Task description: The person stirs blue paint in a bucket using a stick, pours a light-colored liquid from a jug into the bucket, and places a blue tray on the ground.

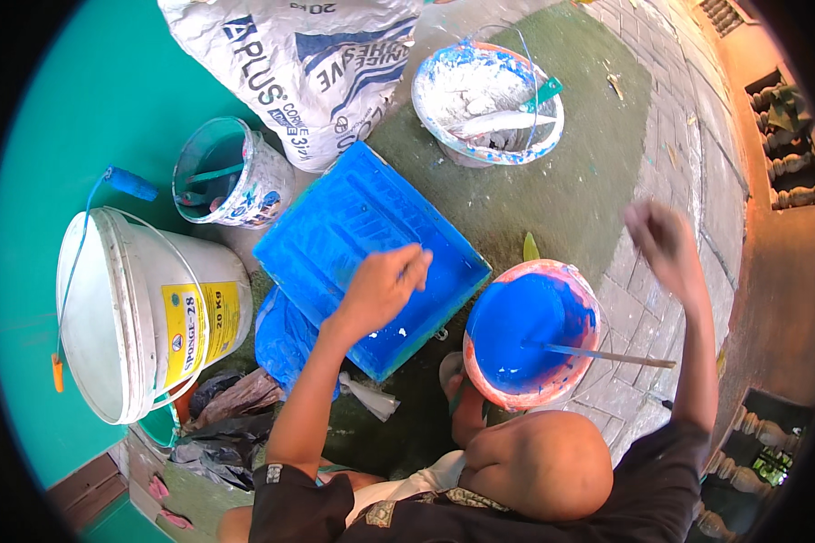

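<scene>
My left hand [385, 290] is raised over a blue-coated paint tray [335, 217], fingers curled in toward the thumb, with nothing seen in them. Wet blue paint lies at the tray's near right end. Out to the right, my right hand [666, 242] hangs in the air above the paving, its fingers bent and blurred by motion; no object shows in it. Below and left of it stands a bucket of blue paint [521, 326], its rim smeared pinkish red. From that paint a thin stirring stick [620, 356] leans out over the right rim.
Far off stands a bucket [426, 90] with white residue and a green-handled scraper [545, 92]. A white sack [312, 54] and small paint pail [267, 181] sit beyond the tray. Leftward, a paint roller [129, 183] rests across a large white bucket [100, 308] near a green wall [63, 118].
</scene>
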### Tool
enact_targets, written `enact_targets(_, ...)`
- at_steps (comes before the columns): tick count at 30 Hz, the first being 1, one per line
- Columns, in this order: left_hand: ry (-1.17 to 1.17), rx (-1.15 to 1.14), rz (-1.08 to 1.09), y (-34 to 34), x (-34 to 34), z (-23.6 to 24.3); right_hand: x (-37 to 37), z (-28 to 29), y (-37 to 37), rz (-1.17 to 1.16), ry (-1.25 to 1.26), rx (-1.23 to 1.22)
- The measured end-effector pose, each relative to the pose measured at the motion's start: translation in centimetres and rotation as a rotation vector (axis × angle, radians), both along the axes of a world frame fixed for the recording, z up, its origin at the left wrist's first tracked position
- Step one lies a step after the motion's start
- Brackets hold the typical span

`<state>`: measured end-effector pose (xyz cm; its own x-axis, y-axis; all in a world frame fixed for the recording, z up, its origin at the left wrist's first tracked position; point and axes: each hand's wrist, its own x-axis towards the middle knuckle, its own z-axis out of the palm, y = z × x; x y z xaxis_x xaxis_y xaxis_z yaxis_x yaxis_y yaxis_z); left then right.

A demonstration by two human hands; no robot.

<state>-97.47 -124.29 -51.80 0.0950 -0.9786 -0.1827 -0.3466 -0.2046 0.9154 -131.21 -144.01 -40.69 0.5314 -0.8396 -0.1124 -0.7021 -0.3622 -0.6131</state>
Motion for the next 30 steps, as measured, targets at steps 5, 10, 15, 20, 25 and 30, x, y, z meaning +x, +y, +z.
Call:
enact_targets(5, 0.065, 0.091, 0.05, 6.3, -0.9, 0.2, 13.0, -8.2, -16.4, 0.368, -0.14, -0.303)
enact_targets(10, 0.008, 0.217, 0.143, 10.1, -1.2, 1.0, 21.9, -14.7, -21.9, 0.726, 0.158, -0.296)
enact_targets(15, -0.042, 0.227, 0.198, 11.4, -0.8, 0.6, 23.1, -17.5, -24.1, 0.839, 0.418, -0.513)
enact_targets(20, -0.14, 0.214, 0.198, 12.0, -0.6, -0.5, 23.6, -19.7, -24.2, 0.874, 0.386, -0.548)
enact_targets(25, -0.206, 0.227, 0.175, 11.5, -1.0, -0.5, 24.3, -20.2, -23.9, 0.971, 0.456, -0.66)
enact_targets(30, -0.197, 0.224, 0.151, 10.9, -1.1, -0.1, 24.1, -17.9, -23.3, 0.815, 0.496, -0.688)
